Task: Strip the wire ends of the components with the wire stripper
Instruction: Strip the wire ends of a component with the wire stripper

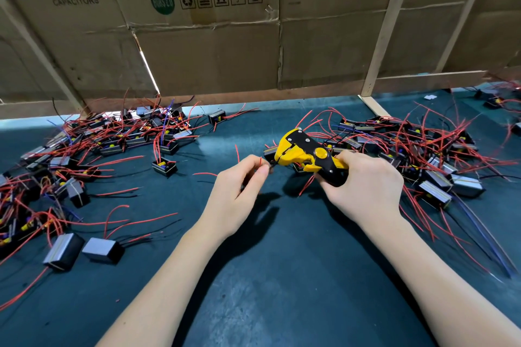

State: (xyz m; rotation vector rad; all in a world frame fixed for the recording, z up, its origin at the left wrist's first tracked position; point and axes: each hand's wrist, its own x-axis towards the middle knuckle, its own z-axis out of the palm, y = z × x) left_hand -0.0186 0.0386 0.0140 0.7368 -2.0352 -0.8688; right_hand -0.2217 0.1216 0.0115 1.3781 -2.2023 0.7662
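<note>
My right hand (366, 186) grips the handles of a yellow and black wire stripper (306, 152), its jaws pointing left. My left hand (239, 189) pinches a thin wire (260, 161) right at the stripper's jaws. A small black component (270, 153) sits just behind the jaws; whether the pinched wire belongs to it I cannot tell. A loose red wire piece (237, 153) stands just left of my left hand's fingers.
Many black box components with red wires lie in a heap on the left (84, 155) and another on the right (417, 149) of the dark green table (282, 276). A cardboard wall (214, 45) with wooden battens closes the back.
</note>
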